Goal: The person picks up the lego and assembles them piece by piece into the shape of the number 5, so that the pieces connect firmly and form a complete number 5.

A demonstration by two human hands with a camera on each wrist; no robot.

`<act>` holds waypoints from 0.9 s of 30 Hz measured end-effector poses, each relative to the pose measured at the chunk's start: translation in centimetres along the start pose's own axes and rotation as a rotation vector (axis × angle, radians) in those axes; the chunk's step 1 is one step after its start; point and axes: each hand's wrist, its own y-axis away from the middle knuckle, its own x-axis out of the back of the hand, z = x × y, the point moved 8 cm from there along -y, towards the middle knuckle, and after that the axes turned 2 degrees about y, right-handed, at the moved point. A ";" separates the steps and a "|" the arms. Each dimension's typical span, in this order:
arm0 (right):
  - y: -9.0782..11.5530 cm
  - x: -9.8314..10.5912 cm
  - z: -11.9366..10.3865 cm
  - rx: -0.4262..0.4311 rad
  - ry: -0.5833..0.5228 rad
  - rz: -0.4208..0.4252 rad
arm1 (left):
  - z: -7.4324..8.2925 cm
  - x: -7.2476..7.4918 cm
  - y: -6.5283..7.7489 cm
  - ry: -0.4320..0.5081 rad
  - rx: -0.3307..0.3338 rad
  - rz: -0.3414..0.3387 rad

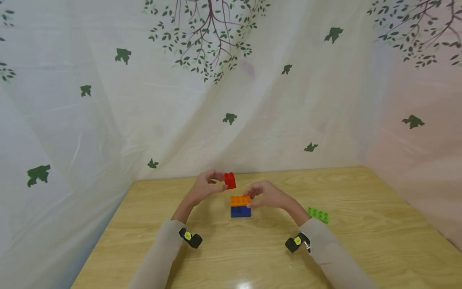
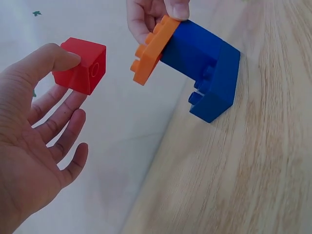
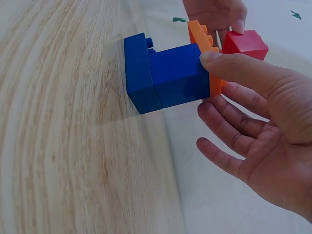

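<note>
Red brick, pinched between thumb and fingers of the left hand, was held above and apart from the orange brick. Opposite that grip, the right hand pinched the orange brick's end over the upper blue brick; away from this pinch, the other end overhung the lower blue brick. Sound technique probably called for firm right-hand support, since pressure on the overhang could have tipped everything.
</note>
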 end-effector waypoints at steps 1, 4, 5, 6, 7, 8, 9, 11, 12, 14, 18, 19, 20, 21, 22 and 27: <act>0.0 0.0 0.0 -0.002 -0.001 -0.001 | 0.1 0.0 0.1 0.001 -0.004 0.003; 0.0 -0.1 -0.1 -0.005 -0.002 0.000 | 0.4 -0.1 0.5 0.001 -0.020 0.006; 0.0 -0.1 -0.1 -0.008 -0.004 0.001 | 0.5 -0.2 0.6 -0.001 -0.025 0.002; 0.0 -0.1 -0.1 -0.008 -0.005 0.000 | 0.6 -0.2 0.7 -0.004 -0.032 -0.002; -0.1 -0.1 -0.1 -0.006 -0.005 -0.001 | 0.6 -0.3 0.8 -0.004 -0.039 -0.006; -0.1 -0.1 -0.2 -0.005 -0.008 -0.003 | 0.6 -0.3 0.8 -0.005 -0.043 -0.011; -0.1 -0.1 -0.2 -0.006 -0.010 -0.004 | 0.6 -0.4 0.9 -0.009 -0.048 -0.016; -0.1 -0.1 -0.2 -0.012 -0.013 -0.006 | 0.7 -0.5 0.9 -0.021 -0.058 -0.032; -0.1 -0.1 -0.2 -0.012 -0.012 -0.007 | 0.8 -0.6 0.9 -0.028 -0.064 -0.038; 0.0 0.0 -0.1 -0.021 -0.016 -0.005 | 1.0 -0.8 0.9 -0.048 -0.071 -0.055; -0.1 0.1 -0.1 -0.024 -0.007 -0.002 | 1.3 -1.0 0.8 -0.085 -0.075 -0.066; -0.1 0.2 -0.1 -0.025 -0.004 -0.003 | 1.4 -1.1 0.9 -0.091 -0.076 -0.068; -0.1 0.2 -0.1 -0.023 0.000 -0.004 | 1.4 -1.1 0.9 -0.089 -0.076 -0.070; -0.1 0.2 -0.1 -0.025 0.004 -0.004 | 1.5 -1.2 0.9 -0.090 -0.076 -0.072; -0.2 0.2 0.0 -0.026 0.006 -0.003 | 1.5 -1.2 0.9 -0.089 -0.078 -0.075; -0.2 0.0 0.1 -0.025 0.004 -0.006 | 1.3 -1.6 1.0 -0.077 -0.074 -0.098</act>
